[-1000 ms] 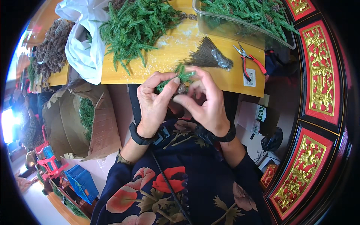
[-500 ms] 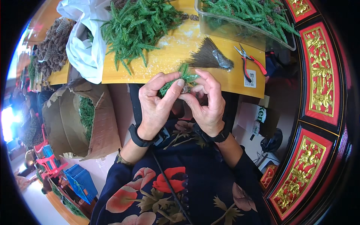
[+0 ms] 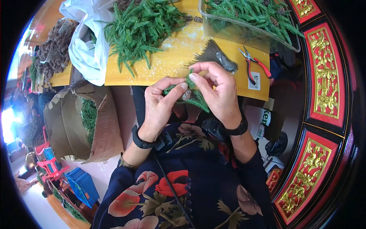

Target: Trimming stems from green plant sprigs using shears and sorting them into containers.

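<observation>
Between my two hands, in front of the table's near edge, is a small green artificial pine sprig point(image 3: 198, 101) with a pale pine cone point(image 3: 187, 95) at its middle. My left hand point(image 3: 163, 98) pinches it at the cone with thumb and forefinger. My right hand point(image 3: 216, 88) pinches an upper green tip of the sprig between thumb and fingertips. Just beyond the hands, a fan of thin brown wires point(image 3: 209, 53) lies on the table, bound in clear plastic. Red-and-black-handled pliers point(image 3: 249, 60) rest to its right.
On the yellow table point(image 3: 167, 63) lie a heap of green pine sprigs point(image 3: 141, 30) and a white plastic bag point(image 3: 85, 57). A clear bin point(image 3: 244, 28) holds more sprigs. Brown cones point(image 3: 57, 45) pile up at far left. An open cardboard box point(image 3: 68, 126) stands left, near a blue crate point(image 3: 81, 186).
My right hand has moved slightly right and up to the sprig's upper tip. Needles now spread out to the lower right. My left hand keeps its hold at the cone.
</observation>
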The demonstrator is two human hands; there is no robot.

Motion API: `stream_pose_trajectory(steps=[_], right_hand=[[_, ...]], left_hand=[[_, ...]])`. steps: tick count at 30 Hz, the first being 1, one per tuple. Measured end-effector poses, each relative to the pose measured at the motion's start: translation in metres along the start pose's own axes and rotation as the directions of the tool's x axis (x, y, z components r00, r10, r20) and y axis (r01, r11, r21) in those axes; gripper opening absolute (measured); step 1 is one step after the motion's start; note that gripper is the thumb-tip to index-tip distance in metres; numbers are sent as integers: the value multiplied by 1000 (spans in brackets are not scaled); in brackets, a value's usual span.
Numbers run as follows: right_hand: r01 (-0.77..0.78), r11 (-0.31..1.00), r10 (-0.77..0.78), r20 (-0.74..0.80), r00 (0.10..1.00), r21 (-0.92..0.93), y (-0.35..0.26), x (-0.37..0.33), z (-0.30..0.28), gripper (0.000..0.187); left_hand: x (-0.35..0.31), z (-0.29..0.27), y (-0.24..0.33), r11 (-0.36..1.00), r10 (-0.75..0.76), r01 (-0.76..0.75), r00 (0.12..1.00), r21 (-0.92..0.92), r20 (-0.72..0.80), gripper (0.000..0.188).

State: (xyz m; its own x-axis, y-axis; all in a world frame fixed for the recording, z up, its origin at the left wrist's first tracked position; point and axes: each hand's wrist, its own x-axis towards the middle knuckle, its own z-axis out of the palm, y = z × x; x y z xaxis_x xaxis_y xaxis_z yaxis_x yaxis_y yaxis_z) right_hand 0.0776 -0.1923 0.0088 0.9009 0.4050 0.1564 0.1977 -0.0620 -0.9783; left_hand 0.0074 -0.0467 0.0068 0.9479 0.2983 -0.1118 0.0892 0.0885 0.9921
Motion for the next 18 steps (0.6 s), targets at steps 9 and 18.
stream_pose_trajectory(steps=[9,18], right_hand=[[-12,997,15,-41,999,82,7,-6,5,10],[-223,968,221,30,975,111,-3,-1,-6,10]], left_hand=[[-1,3,0,984,78,-80,997,159,15,13],[-5,6,7,946,145,-140,989,292,5,12]])
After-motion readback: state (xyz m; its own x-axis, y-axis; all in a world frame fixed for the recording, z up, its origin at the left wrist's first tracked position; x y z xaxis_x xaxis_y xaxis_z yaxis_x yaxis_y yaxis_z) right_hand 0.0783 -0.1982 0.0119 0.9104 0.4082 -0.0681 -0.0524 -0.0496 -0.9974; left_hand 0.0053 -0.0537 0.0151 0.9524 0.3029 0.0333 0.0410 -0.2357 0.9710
